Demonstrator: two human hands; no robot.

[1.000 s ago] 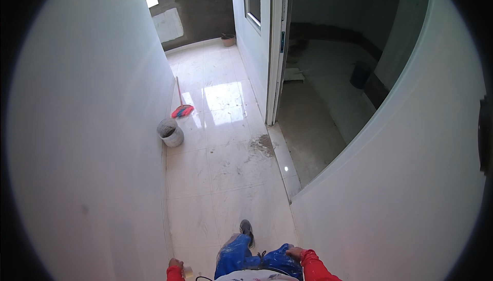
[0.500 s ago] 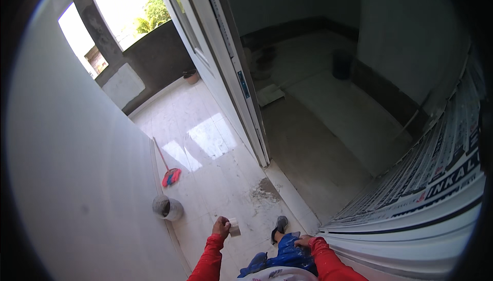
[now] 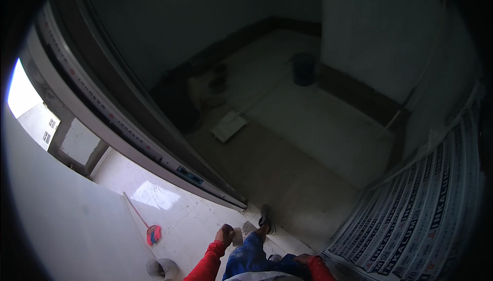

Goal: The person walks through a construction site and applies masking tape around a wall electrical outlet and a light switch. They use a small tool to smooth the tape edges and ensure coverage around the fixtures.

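My left hand (image 3: pixel 224 233) is closed on a flat, pale rectangular plate (image 3: pixel 238 237) that looks like a scraper blade; its handle, if any, is hidden in the hand. The plate hangs beside my left knee. Down by my right thigh, next to the blue shorts (image 3: pixel 242 255), is my right hand (image 3: pixel 303 259); its fingers are too dark and small to make out. One foot in a dark shoe (image 3: pixel 265 217) stands at the doorway threshold.
A tall white door frame (image 3: pixel 128 132) rises at the left. Beside the left wall are a red-and-blue broom (image 3: pixel 153 235) and a grey bucket (image 3: pixel 162 269). Inside the dim room stand a dark bucket (image 3: pixel 303 69) and a pale flat panel (image 3: pixel 229 127). Film-wrapped panels (image 3: pixel 400 224) line the right.
My view has turned right toward the dim room, and one foot has stepped to the threshold. The plate is still in my left hand; the broom and bucket appear lower.
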